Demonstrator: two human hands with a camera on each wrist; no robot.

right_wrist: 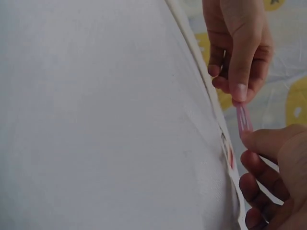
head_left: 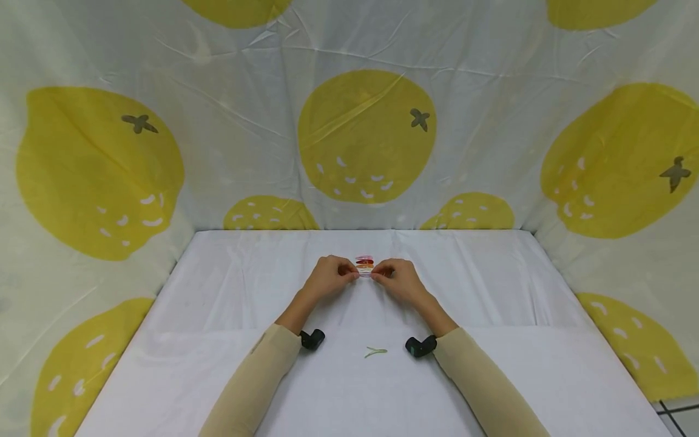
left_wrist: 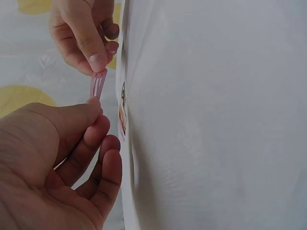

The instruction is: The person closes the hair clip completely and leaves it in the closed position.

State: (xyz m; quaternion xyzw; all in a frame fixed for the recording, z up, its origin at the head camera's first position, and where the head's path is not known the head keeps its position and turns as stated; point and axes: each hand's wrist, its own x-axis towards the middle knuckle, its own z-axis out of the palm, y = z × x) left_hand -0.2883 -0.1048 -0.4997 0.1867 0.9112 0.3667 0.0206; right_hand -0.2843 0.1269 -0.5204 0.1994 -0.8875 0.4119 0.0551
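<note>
A pinkish-purple snap hair clip (left_wrist: 98, 84) spans the gap between my two hands. My left hand (head_left: 329, 277) pinches one end of it with thumb and forefinger, its other fingers loosely curled. At the opposite end, the thumb and fingertips of my right hand (head_left: 400, 280) pinch the same clip (right_wrist: 244, 120). Just beyond it in the head view lies a short column of hair clips (head_left: 364, 262) in pink, red and orange shades. Both wrist views show those clips only edge-on, low on the cloth.
A thin green forked piece (head_left: 375, 351) lies nearer on the white-covered table (head_left: 246, 376), between the forearms. Black wrist cameras (head_left: 312, 340) are strapped at both sleeve cuffs. Lemon-printed cloth (head_left: 480, 139) walls in the table's back and sides.
</note>
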